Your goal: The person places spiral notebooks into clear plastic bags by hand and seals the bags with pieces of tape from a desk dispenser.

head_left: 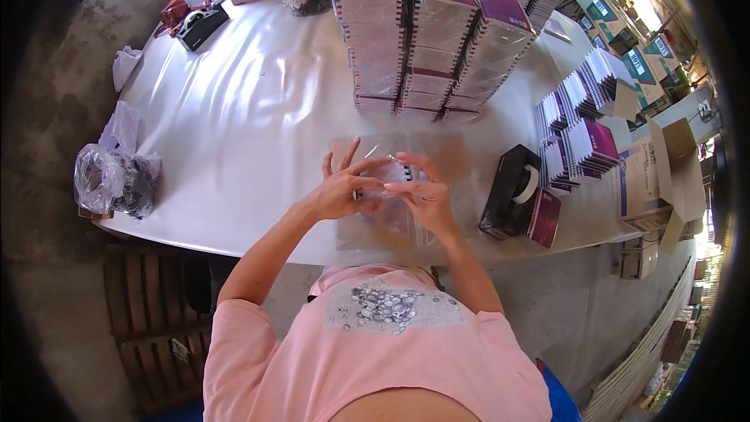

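Observation:
Near the table's front edge, a small spiral notebook (380,175) with pale pages and a dark-toothed binding is between my hands, partly covered by clear plastic. My left hand (344,190) grips its left side, with the thumb low and a couple of fingers raised. The right hand (426,194) pinches the binding side, index finger along the top. My fingers hide much of the notebook. Flat clear plastic sleeves (437,148) lie under and beside the hands on the white-covered table (226,125).
Tall stacks of plastic-wrapped purple notebooks (371,23) stand ahead. At right are a black tape dispenser (504,187), a loose purple notebook (544,217), more notebook piles (586,144) and an open carton (648,176). A bundle of clear plastic (101,176) sits at the left edge; another dispenser (201,27) stands far left.

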